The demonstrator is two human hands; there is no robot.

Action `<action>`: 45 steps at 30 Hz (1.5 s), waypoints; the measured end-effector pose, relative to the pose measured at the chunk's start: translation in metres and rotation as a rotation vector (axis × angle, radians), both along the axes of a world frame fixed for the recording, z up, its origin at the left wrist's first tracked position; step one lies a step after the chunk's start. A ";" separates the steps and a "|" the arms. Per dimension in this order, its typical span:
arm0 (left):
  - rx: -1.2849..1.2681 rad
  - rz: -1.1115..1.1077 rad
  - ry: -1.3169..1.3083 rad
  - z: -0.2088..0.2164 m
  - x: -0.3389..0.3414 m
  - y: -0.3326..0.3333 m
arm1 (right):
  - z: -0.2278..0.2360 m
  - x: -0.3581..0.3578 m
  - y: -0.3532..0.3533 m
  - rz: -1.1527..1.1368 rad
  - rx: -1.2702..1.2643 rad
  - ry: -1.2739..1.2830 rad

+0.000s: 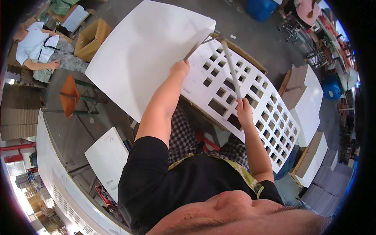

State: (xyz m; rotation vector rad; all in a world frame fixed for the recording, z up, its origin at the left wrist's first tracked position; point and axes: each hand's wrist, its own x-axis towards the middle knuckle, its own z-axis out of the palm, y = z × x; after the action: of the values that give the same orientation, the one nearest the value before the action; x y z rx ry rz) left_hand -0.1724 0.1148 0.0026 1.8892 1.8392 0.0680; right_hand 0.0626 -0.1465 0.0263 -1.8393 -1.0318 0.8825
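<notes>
My left hand (179, 67) is closed on one end of a grey narrow bar, which looks bent at the top. My right hand (244, 111) grips the other end of this grey bent bar (231, 66), whose long arm slants down to it. The bar crosses over a white board (192, 84) with rows of square and rectangular cut-outs. Some brown edging shows along the board's far and near sides. To the left, a large plain white sheet (152, 43) reaches up to the cut-out board. Whether the bar touches the board, I cannot tell.
A person (33, 49) in a white top is at the far left, near an open cardboard box (92, 39). An orange stool seat (69, 96) stands left of the plain sheet. Stacked white boards (305, 98) lie to the right. A blue drum (260, 8) stands at the back.
</notes>
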 end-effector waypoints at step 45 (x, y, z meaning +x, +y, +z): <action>0.245 -0.132 -0.028 -0.050 -0.008 0.026 | -0.018 0.255 -0.063 -0.268 -0.463 0.482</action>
State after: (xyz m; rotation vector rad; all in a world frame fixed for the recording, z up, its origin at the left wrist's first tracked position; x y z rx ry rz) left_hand -0.1799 0.1412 -0.0474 2.1595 1.7488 0.2840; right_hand 0.3178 -0.2093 0.0085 -1.9288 -0.2851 1.3889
